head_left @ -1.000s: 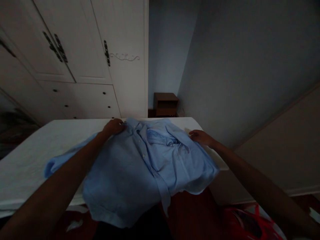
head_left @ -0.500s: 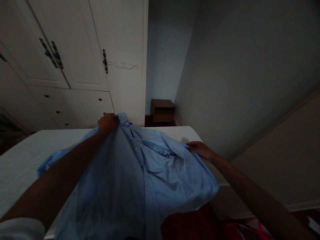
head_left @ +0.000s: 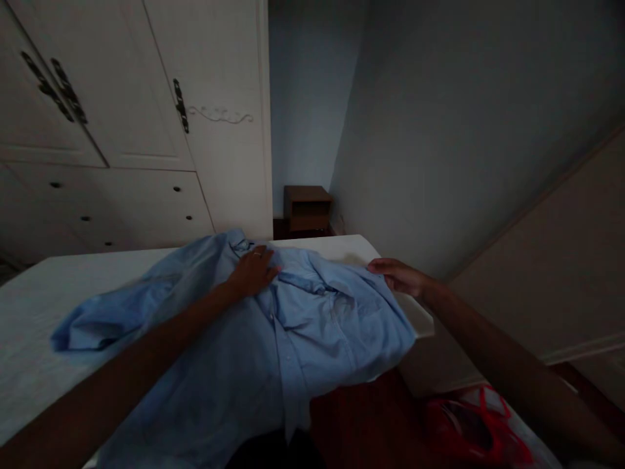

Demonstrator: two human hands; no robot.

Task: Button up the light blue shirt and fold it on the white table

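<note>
A light blue button-up shirt point(head_left: 312, 326) lies spread and wrinkled over a white table, its collar near the far edge and its lower part hanging toward me. Just below the collar, my left hand point(head_left: 254, 270) rests on the cloth, fingers apart and a ring on one of them. At the shirt's right side, my right hand point(head_left: 403, 277) pinches the edge of the sleeve between thumb and fingers. The other sleeve stretches to the left across the table.
The white table point(head_left: 29, 312) has its right corner beside my right hand. White cupboards point(head_left: 229, 169) with dark handles stand behind it. A small brown nightstand point(head_left: 308, 205) is in the far corner. A red bag point(head_left: 469, 430) lies low at the right.
My left hand has let go of the collar and come down flat on the shirt, a little to the right. The collar has dropped onto the table. My right hand still holds the sleeve.
</note>
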